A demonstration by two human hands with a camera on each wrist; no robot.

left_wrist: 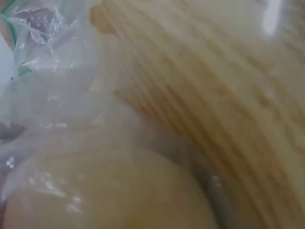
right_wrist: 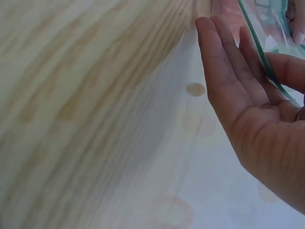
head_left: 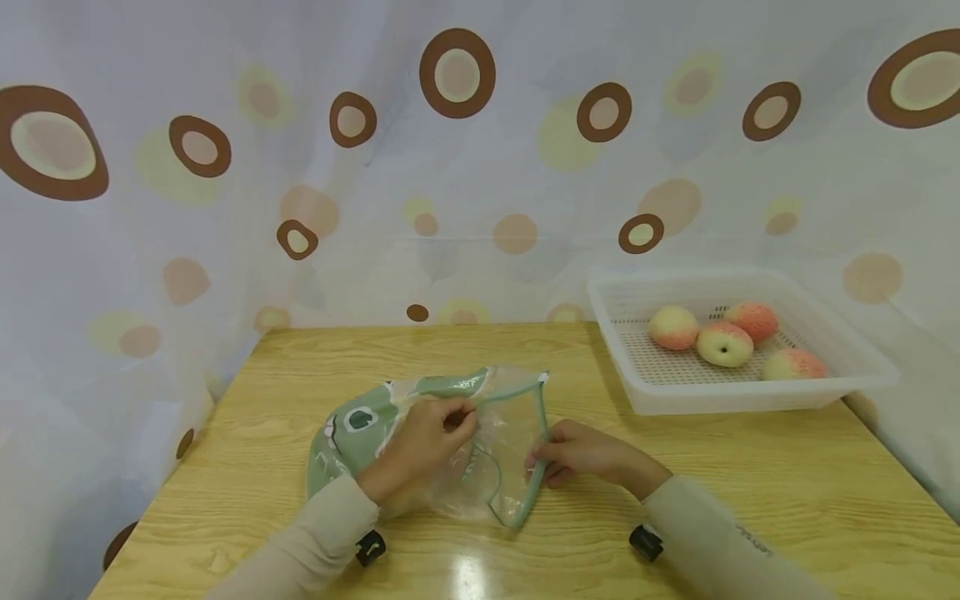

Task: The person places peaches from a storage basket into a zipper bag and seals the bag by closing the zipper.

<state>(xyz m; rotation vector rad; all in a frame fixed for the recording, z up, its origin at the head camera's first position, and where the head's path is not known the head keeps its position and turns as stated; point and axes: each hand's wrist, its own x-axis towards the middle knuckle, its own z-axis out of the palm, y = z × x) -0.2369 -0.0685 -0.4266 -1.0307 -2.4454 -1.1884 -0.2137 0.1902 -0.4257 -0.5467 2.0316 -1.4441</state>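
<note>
A clear plastic bag (head_left: 352, 429) with a green cartoon face print and a green-trimmed mouth lies on the table, its mouth to the right. My left hand (head_left: 420, 442) reaches across the bag and pinches the film near the mouth; the fingertips are partly hidden. At the right, my right hand (head_left: 577, 454) holds the green trim between thumb and fingers. In the right wrist view, the trim (right_wrist: 257, 45) runs between that thumb and the straighter fingers. A blurred, rounded yellowish shape (left_wrist: 109, 195) fills the bottom of the left wrist view; I cannot tell what it is.
A white plastic basket (head_left: 757, 398) stands at the back right of the wooden table (head_left: 585, 550). Several peaches (head_left: 724, 344) with red and yellow skin lie in it. A patterned curtain (head_left: 465, 183) hangs behind and along the sides.
</note>
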